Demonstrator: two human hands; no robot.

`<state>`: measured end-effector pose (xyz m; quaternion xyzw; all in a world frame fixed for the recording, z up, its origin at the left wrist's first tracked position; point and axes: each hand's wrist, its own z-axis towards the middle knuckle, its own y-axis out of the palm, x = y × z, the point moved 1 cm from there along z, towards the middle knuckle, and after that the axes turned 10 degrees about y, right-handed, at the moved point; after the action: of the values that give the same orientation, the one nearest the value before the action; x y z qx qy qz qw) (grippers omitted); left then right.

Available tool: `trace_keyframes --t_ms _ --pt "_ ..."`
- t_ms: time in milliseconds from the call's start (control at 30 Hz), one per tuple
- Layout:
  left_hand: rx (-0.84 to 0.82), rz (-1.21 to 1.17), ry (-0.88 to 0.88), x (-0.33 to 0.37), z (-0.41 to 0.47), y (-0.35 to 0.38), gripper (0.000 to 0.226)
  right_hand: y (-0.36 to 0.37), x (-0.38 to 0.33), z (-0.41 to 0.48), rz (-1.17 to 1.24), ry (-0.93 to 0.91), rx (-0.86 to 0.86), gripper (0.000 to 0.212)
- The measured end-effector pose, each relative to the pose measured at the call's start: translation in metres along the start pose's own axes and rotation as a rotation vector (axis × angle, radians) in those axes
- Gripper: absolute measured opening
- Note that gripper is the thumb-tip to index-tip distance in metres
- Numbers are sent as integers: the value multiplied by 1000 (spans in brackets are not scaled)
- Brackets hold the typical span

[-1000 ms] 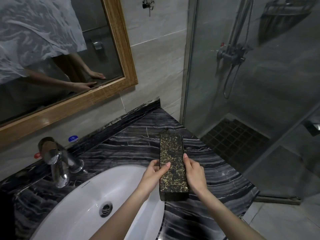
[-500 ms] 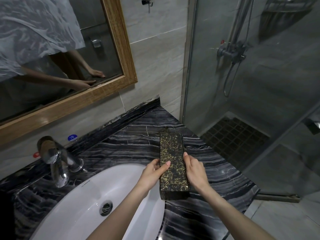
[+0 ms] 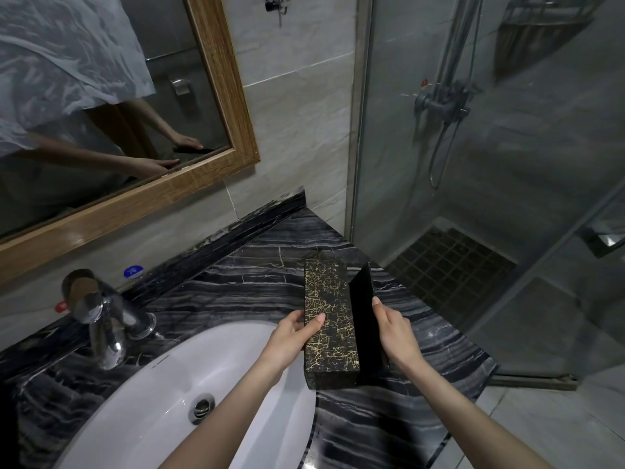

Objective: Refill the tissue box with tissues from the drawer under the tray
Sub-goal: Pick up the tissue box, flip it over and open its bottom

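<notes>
Two hands on box (image 3: 329, 319), which lies on counter (image 3: 236, 292) just right of sink (image 3: 162, 401). Left hand (image 3: 291, 336) grips patterned left side, thumb on top. Right hand (image 3: 394, 331) grasps plain black panel (image 3: 363, 316), tilted up off box's right edge.

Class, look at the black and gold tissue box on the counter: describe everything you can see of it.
The tissue box is long and rectangular, black with gold crackle lines, seemingly rigid. It lies on the dark marble counter beside the white sink. A plain black panel stands raised along its right side. The left hand grips its left edge; the right hand holds the panel. Contents are hidden.
</notes>
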<state>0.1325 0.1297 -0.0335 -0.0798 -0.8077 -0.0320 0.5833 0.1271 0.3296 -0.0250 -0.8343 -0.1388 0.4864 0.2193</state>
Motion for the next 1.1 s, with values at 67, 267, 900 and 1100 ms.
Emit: trace_keyframes --t_ms 67,267,900,1100 --pt "-1 0 -4 1 0 0 47 -7 8 4 -2 23 12 55" --pt "-9 -28 -28 5 0 -1 39 -21 35 13 79 111 -41 33" --pt "145 -135 -187 2 -12 -20 76 -41 42 14 524 259 -110 33" --pt "60 -31 -150 12 -14 -9 82 -58 44 15 632 262 -105 37"
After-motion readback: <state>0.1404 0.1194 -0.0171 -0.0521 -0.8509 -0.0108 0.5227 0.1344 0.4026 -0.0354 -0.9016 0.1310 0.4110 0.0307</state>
